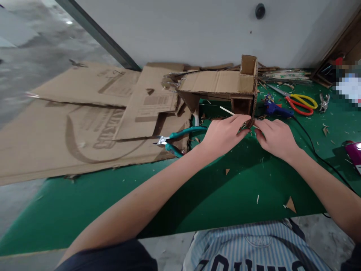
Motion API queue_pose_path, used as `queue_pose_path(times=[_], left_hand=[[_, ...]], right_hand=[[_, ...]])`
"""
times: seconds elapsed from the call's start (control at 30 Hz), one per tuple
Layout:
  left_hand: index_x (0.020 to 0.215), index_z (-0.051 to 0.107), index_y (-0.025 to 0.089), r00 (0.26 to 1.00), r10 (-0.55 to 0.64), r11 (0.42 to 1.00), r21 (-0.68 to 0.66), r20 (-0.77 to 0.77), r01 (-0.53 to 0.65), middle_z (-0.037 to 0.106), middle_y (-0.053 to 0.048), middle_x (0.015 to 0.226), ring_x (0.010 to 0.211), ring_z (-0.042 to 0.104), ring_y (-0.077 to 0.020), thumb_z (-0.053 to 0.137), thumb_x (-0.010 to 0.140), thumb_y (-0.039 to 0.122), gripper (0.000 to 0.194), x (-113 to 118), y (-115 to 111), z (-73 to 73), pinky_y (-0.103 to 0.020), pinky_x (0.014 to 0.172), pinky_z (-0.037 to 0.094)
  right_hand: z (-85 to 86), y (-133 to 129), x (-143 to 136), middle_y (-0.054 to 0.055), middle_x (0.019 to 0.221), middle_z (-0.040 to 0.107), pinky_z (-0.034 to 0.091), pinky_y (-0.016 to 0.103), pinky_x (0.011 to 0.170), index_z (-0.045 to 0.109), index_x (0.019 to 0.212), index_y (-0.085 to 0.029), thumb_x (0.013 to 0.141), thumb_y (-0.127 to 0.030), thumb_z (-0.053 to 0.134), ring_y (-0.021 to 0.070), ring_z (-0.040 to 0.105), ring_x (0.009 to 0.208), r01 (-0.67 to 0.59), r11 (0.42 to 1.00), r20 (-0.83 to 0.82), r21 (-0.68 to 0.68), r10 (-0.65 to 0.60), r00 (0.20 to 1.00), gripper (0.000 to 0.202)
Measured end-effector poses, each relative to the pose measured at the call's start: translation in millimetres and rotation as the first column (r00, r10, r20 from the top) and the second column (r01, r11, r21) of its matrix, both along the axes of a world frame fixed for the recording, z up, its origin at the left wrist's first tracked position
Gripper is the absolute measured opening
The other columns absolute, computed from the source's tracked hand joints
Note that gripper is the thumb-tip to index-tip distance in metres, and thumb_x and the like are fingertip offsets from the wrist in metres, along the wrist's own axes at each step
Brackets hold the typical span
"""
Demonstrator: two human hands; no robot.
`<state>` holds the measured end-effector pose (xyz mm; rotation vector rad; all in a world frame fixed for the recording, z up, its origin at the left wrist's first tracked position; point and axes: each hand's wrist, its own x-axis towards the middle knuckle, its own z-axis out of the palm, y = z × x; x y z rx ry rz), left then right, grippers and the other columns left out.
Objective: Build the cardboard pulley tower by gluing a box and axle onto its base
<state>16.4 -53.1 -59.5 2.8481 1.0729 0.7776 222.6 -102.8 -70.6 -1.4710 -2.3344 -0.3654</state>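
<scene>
A cardboard model (214,82) with a raised box-like corner stands at the back of the green table. Close to its front right corner, my left hand (227,131) is closed, fingertips pinching a small brown cardboard piece that they mostly cover. A thin pale stick (226,110) pokes out behind that hand and seems to run toward the other one. Thumb and fingers of my right hand (278,137) are pressed together at the stick's near end, touching the same spot. Teal-handled cutting pliers (186,131) lie left of my left hand, jaws apart.
Flat cardboard sheets (93,128) cover the table's left side. To the right lie a blue glue gun (279,110) with a black cord, red-and-yellow scissors (303,101), a metal clip (324,102) and a bundle of thin sticks (287,75). Cardboard scraps (290,204) are scattered about.
</scene>
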Motion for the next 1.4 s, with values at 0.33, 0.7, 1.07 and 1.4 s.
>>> queue_pose_path(times=[0.33, 0.7, 1.07, 1.4], left_hand=[[0.131, 0.067, 0.018, 0.99, -0.061, 0.998, -0.02, 0.128, 0.064, 0.077, -0.011, 0.127, 0.113, 0.076, -0.0233, 0.049, 0.103, 0.023, 0.033, 1, -2, -4.5, -0.033, 0.086, 0.066], [0.127, 0.063, 0.016, 0.98, 0.029, 0.999, -0.038, 0.199, -0.022, 0.074, -0.012, 0.121, 0.098, 0.074, -0.0204, 0.051, 0.094, 0.011, 0.036, -1, 3, 4.6, -0.032, 0.082, 0.063], [0.123, 0.062, 0.024, 0.894, 0.037, 0.995, 0.066, 0.447, -0.074, 0.067, -0.01, 0.121, 0.102, 0.07, -0.0194, 0.06, 0.094, 0.013, 0.032, -16, 20, 7.9, -0.029, 0.081, 0.065], [0.125, 0.063, 0.024, 0.895, -0.002, 0.986, 0.151, 0.446, -0.073, 0.067, -0.01, 0.12, 0.108, 0.07, -0.0228, 0.059, 0.099, 0.023, 0.026, -21, 26, 5.0, -0.033, 0.084, 0.066]], right_hand=[[1.1, -2, -6, 0.012, 0.098, 0.075, 0.041, 0.035, 0.071, 0.064, 0.12, -0.014, 0.1, -0.016, 0.038, 0.0232, 0.065, 0.079, 0.026, 0.999, -0.04, -0.043, -0.027, 0.999, 0.033], [-3.2, -4, -7, 0.014, 0.111, 0.073, 0.053, 0.039, 0.077, 0.055, 0.135, -0.015, 0.094, -0.019, 0.048, 0.027, 0.069, 0.094, -0.041, 0.994, -0.2, -0.098, 0.021, 0.98, 0.042], [-7.3, -2, 0, 0.012, 0.127, 0.066, 0.065, 0.042, 0.076, 0.052, 0.137, -0.026, 0.096, -0.027, 0.06, 0.027, 0.071, 0.103, -0.112, 0.993, -0.533, 0.03, 0.11, 0.839, 0.042], [-15.0, 5, -1, 0.005, 0.115, 0.072, 0.066, 0.035, 0.075, 0.049, 0.133, -0.03, 0.102, -0.05, 0.057, 0.0154, 0.074, 0.078, -0.352, 0.914, -0.911, -0.2, -0.042, 0.409, 0.037]])
